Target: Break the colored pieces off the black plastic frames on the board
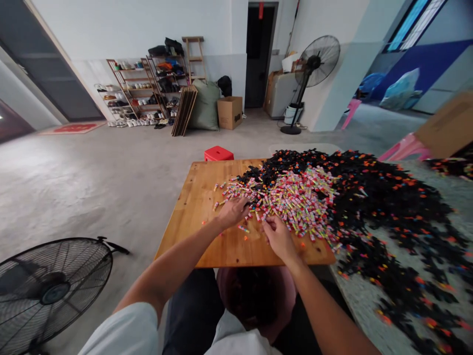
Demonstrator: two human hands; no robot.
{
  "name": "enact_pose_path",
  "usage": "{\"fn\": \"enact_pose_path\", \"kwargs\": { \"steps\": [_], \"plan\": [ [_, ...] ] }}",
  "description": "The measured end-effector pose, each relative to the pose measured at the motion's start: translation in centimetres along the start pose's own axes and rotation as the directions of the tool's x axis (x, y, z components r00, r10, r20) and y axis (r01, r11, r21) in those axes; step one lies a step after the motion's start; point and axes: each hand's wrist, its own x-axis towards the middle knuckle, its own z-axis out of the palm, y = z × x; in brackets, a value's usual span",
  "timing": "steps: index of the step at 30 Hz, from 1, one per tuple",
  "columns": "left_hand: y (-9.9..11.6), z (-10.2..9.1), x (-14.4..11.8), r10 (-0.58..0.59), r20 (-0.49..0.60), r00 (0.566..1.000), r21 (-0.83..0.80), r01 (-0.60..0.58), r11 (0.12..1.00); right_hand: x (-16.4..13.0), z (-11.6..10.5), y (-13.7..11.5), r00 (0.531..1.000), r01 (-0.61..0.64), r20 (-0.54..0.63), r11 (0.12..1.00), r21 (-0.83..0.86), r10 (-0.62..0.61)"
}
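Note:
A heap of small colourful tube-like pieces (295, 199) lies on a wooden table (195, 207), with a much larger pile of black pieces (388, 197) spreading to the right. My left hand (232, 211) rests palm down at the heap's left edge, fingers on a few pieces. My right hand (278, 235) is at the heap's near edge, fingers pinched around a small colourful piece. A few loose pieces (244, 229) lie between the hands. A pink basin holding dark pieces (254, 296) sits in my lap below the table edge.
A red stool (219, 153) stands beyond the table. One floor fan (51, 286) is at my left, another standing fan (314, 69) by the far wall. Shoe racks (140, 88), a cardboard box (229, 112) and a sack line the back wall.

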Motion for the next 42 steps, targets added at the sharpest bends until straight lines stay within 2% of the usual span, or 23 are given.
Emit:
{"fn": "enact_pose_path", "kwargs": {
  "steps": [2, 5, 9, 12, 17, 23, 29, 37, 39, 42],
  "plan": [
    [1.8, -0.9, -2.2, 0.127, -0.085, 0.988, -0.026, -0.13, 0.991, -1.1, -0.3, -1.5, 1.0, 0.008, 0.015, 0.978, 0.21, -0.012],
    [4.5, -2.4, -4.7, 0.281, -0.213, 0.936, -0.031, -0.294, 0.955, -3.1, -0.3, -3.6, 0.998, 0.007, 0.058, 0.913, 0.409, -0.034],
    [6.9, -4.0, -6.0, 0.376, -0.3, 0.877, 0.003, -0.393, 0.92, -5.7, -0.2, -5.0, 0.996, -0.028, 0.082, 0.838, 0.546, -0.02],
    [7.8, -5.0, -6.4, 0.388, -0.311, 0.867, 0.002, -0.408, 0.913, -7.1, -0.6, -5.3, 0.996, -0.037, 0.089, 0.812, 0.582, -0.018],
    [8.6, -5.8, -6.5, 0.424, -0.237, 0.874, 0.019, -0.432, 0.902, -8.2, -1.3, -5.6, 0.994, -0.048, 0.107, 0.798, 0.601, -0.022],
    [9.1, -6.7, -6.2, 0.458, -0.085, 0.885, 0.105, -0.449, 0.887, -8.7, -1.8, -5.7, 0.993, -0.094, 0.118, 0.8, 0.593, 0.029],
    [9.4, -8.3, -5.8, 0.517, 0.036, 0.855, 0.088, -0.518, 0.851, -8.8, -2.5, -5.1, 0.993, -0.086, 0.114, 0.829, 0.553, 0.027],
    [8.5, -8.7, -5.4, 0.588, 0.118, 0.8, 0.04, -0.596, 0.802, -9.5, -3.1, -4.9, 0.992, 0.079, 0.077, 0.968, 0.237, -0.1],
    [8.4, -8.7, -5.4, 0.585, 0.13, 0.801, 0.021, -0.592, 0.806, -9.8, -3.1, -4.8, 0.99, 0.106, 0.078, 0.98, 0.171, -0.121],
    [8.7, -8.2, -5.9, 0.537, 0.154, 0.829, -0.043, -0.537, 0.842, -9.8, -3.2, -4.3, 0.984, 0.086, 0.137, 0.982, 0.169, -0.11]
  ]
}}
